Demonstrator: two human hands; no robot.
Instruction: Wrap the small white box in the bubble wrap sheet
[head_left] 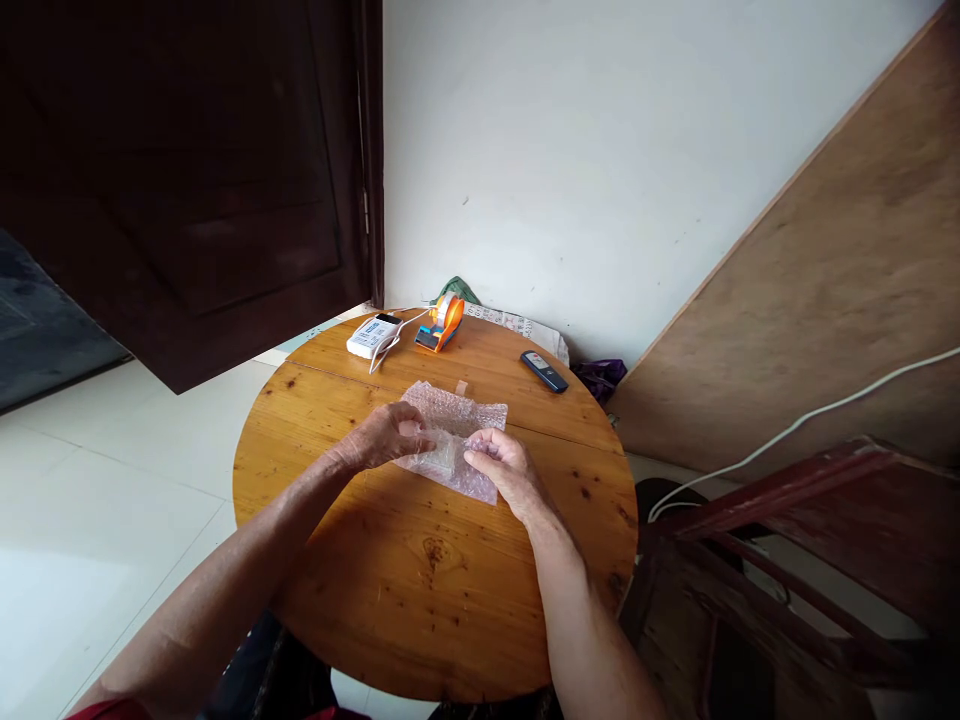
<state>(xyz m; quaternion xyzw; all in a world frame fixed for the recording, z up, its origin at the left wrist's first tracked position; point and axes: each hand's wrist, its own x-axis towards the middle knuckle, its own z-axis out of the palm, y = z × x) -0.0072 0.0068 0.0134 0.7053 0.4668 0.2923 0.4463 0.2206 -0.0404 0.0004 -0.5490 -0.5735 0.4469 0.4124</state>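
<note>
A sheet of bubble wrap [450,405] lies across the middle of the round wooden table. On it rests a clear, shiny bundle [441,458], whose contents I cannot make out through the plastic. My left hand [386,435] reaches in from the left, its thumb and fingers closed on the plastic at the bundle's left side. At the other side, my right hand [506,465] pinches the bubble wrap between thumb and curled fingers. A small brownish piece of tape [461,388] sticks out at the wrap's far edge.
Towards the back of the table [435,620] stand a white box [369,338] with a white cable and an orange tape dispenser [442,322]. A dark remote control [544,371] lies at the back right. A wooden chair [795,490] is beside the table.
</note>
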